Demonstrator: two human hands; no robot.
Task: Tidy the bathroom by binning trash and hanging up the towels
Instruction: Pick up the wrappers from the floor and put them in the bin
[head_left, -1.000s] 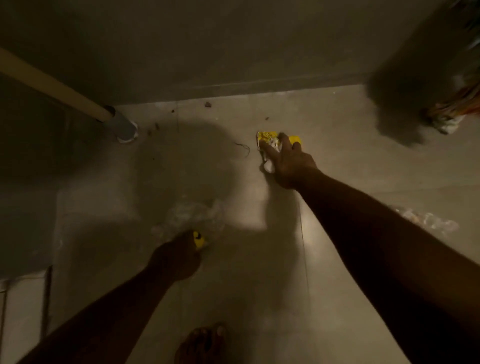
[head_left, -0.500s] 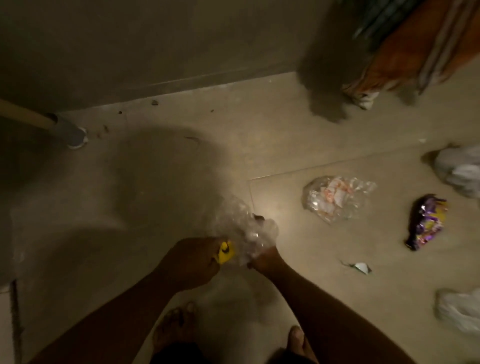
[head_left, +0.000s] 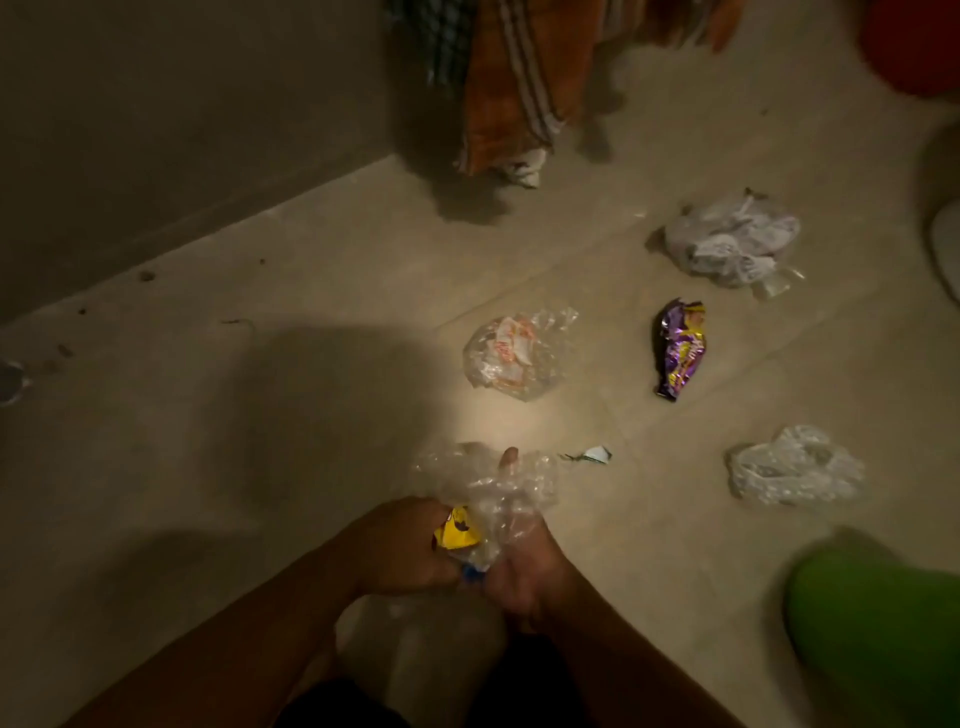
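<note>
1. Clear crumpled plastic bag sits bunched between both hands, low in the middle of the view, above the floor.
2. Left hand grips the bag's near edge with curled fingers; a yellow wrapper shows against that hand, whether inside the plastic or pinched alongside it I cannot tell.
3. Right hand clutches the bag from the other side, one fingertip poking up through the film.
4. A small torn scrap lies on the floor just beside the bag.
5. Farther out on the tiles lie a clear packet with orange print, a purple wrapper near it, a white crumpled bag beyond, and a translucent bag off to the right, all apart from one another.
6. An orange striped towel hangs down at the top, next to a dark checked cloth; its lower end is close to the floor.
7. A blurred green object fills the lower right corner.
</note>
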